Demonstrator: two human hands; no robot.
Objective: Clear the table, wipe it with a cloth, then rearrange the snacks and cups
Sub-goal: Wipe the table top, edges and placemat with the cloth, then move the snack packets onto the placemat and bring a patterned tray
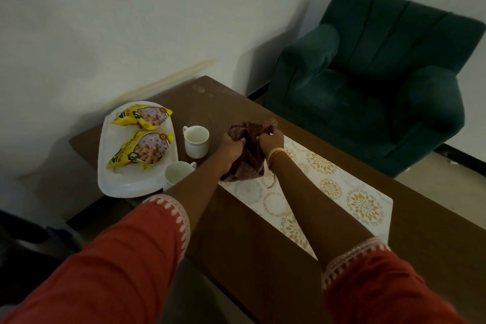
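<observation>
Both my hands grip a dark red checked cloth above the brown table. My left hand clutches its left side and my right hand holds its right side; the cloth hangs down between them onto the runner's end. A white tray at the table's left end carries two yellow snack packets, one behind the other. A white cup stands upright beside the tray. A second white cup lies tilted on the tray's near right edge.
A white runner with gold floral print lies along the table's middle. A dark green armchair stands past the table's far right side. A pale wall runs behind the table. Smudges mark the table's far corner.
</observation>
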